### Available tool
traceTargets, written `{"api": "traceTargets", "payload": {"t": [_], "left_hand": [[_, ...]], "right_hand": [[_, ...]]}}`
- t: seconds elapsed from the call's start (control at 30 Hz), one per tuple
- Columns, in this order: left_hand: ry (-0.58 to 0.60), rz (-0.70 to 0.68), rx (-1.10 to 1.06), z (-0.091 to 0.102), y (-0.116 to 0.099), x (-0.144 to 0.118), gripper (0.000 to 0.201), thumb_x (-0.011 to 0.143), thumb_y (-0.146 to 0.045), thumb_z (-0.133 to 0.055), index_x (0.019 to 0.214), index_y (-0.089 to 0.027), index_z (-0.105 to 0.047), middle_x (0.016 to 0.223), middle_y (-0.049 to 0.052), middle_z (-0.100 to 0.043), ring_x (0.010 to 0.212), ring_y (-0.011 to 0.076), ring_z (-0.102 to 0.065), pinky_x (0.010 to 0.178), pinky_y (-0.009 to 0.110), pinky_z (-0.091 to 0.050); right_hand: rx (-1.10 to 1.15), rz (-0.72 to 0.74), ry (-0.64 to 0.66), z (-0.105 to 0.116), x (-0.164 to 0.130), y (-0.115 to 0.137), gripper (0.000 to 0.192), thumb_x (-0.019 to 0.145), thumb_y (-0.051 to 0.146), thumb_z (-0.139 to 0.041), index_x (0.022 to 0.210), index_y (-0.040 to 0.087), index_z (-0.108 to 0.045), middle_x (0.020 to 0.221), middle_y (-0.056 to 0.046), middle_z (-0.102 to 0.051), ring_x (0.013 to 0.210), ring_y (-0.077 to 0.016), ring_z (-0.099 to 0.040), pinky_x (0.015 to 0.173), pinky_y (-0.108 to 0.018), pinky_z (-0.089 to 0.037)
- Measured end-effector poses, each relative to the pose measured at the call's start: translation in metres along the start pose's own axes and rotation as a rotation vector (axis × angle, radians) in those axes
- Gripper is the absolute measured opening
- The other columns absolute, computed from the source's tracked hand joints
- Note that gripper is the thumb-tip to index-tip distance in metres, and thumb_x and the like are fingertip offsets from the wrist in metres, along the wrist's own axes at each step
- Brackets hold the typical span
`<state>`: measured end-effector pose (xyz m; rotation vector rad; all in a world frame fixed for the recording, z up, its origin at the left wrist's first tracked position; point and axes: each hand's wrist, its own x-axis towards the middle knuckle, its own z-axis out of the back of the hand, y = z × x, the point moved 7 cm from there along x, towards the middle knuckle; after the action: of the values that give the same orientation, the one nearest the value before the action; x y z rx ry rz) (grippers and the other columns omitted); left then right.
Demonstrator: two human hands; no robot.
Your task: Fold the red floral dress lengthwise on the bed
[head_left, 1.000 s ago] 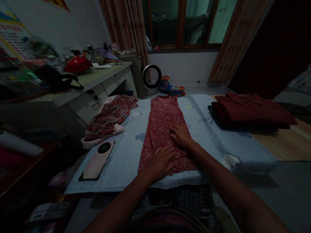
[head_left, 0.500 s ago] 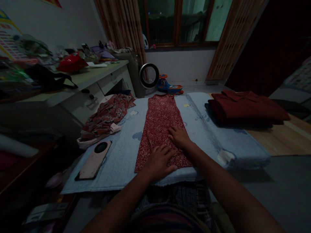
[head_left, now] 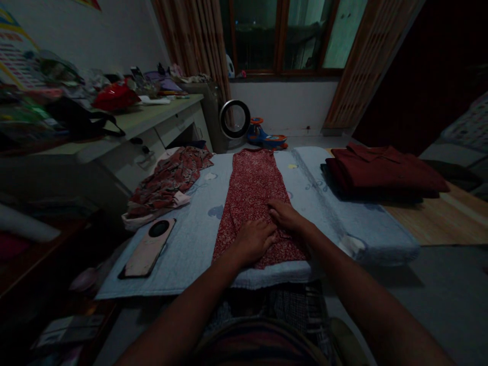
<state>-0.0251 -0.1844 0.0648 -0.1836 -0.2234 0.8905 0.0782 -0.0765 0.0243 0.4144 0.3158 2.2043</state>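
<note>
A long red patterned garment (head_left: 253,188) lies flat, lengthwise, on a pale blue padded cover (head_left: 198,239) in front of me. My left hand (head_left: 252,240) rests palm down on its near part, fingers curled into the cloth. Beside it, my right hand (head_left: 285,215) presses on the same garment, fingers pointing left. The two hands almost touch in the middle of the cloth.
A crumpled red floral garment (head_left: 168,183) and a pink phone (head_left: 147,250) lie on the cover's left. Folded dark red clothes (head_left: 385,175) sit at the right. A cluttered desk (head_left: 114,127) stands at left; a round fan (head_left: 234,119) and toy car (head_left: 267,136) are beyond.
My left hand slid up and right on the garment and curled its fingers; my right hand stayed nearly in place, so the hands are now closer together.
</note>
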Motion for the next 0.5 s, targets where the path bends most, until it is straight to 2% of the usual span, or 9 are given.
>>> {"api": "traceTargets", "payload": {"t": [0.2,0.37,0.5], "left_hand": [[-0.023,-0.016,0.107,-0.014,0.0,0.004,0.033,0.097,-0.037,-0.052,0.129,-0.029,-0.058,0.116,0.008,-0.058,0.108,0.0262,-0.052,0.093,0.041,-0.045],[-0.038,-0.027,0.116,-0.016,-0.001,0.001,0.035,0.096,-0.031,-0.054,0.131,-0.034,-0.058,0.115,0.007,-0.055,0.109,0.027,-0.049,0.093,0.042,-0.045],[-0.041,-0.035,0.115,-0.016,-0.001,0.0,0.034,0.096,-0.03,-0.054,0.13,-0.035,-0.061,0.11,0.007,-0.054,0.107,0.0269,-0.048,0.092,0.041,-0.045]], "right_hand": [[-0.045,0.001,-0.1,-0.005,-0.013,0.0,0.044,0.097,0.023,-0.048,0.14,0.015,-0.053,0.146,-0.015,-0.052,0.137,-0.025,-0.045,0.113,-0.046,-0.036],[-0.117,-0.015,-0.095,-0.001,-0.011,0.004,0.042,0.095,0.028,-0.057,0.135,0.015,-0.056,0.142,-0.014,-0.054,0.132,-0.0261,-0.047,0.111,-0.043,-0.036],[-0.201,-0.057,-0.053,0.005,-0.004,0.002,0.039,0.095,0.03,-0.057,0.132,0.018,-0.058,0.137,-0.012,-0.056,0.124,-0.0263,-0.05,0.104,-0.041,-0.039]]}}
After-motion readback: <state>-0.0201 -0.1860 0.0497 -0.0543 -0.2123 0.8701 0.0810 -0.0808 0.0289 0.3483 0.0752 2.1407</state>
